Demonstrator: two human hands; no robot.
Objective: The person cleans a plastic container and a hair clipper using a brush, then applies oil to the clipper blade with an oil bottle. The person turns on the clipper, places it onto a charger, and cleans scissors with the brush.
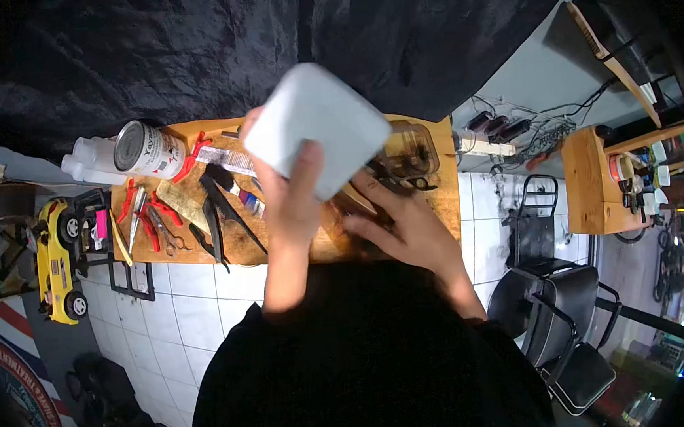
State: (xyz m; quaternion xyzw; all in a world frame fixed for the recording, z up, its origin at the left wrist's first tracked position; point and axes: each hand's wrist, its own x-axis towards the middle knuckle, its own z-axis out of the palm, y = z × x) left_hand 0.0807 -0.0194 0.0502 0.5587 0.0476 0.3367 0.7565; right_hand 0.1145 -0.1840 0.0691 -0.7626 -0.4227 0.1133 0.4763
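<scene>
A white, rounded square box or lid [327, 119] is held up tilted over the wooden table [443, 190], blurred by motion. My left hand [289, 193] grips it, with the thumb on its near face and fingers behind its left edge. Just right of and below it, my right hand [410, 221] is over the table with thumb and forefinger apart, beside a dark curved item that I cannot make out clearly. Behind that hand sits a clear brownish container [413, 147] with dark items inside.
Left on the table lie scissors [171, 240], a black brush [221, 192], combs, red-handled clips and a can [147, 150]. Clear bottles [92, 158] stand at the back left. Black cloth [188, 58] hangs behind. A black chair [567, 309] is at right.
</scene>
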